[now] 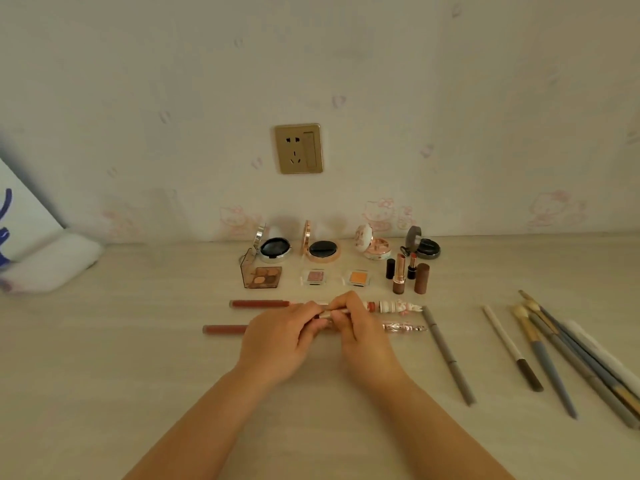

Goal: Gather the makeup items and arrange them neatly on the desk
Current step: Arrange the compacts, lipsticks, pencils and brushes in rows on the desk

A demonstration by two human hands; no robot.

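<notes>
**Closing the lip gloss at mid-desk**

Both hands meet over the middle of the desk. The left hand and the right hand each pinch a slim lip gloss between thumb and fingertips; it lies level, just above the desk surface. We cannot tell whether the 2 halves are joined or whether a cap is being pushed on, since the fingers cover the joint.

Layout around it:
- Back row: 4 open compacts near the wall.
- Next row: an eyeshadow palette, 2 small shadow pans, and upright lipsticks to their right.
- 2 red tubes, the upper tube and the lower tube, lie crosswise, partly hidden by the hands.
- A grey pencil and loose brushes lie slanted to the right, unaligned.

Our judgement on doing this step well: keep the 2 halves on 1 axis, press straight rather than at an angle, and hold low so nothing drops. Then lay the gloss parallel to the 2 red tubes, ends matched. Keep the wrists clear of the lipsticks; they look easy to topple. The brushes appear not yet sorted.
</notes>
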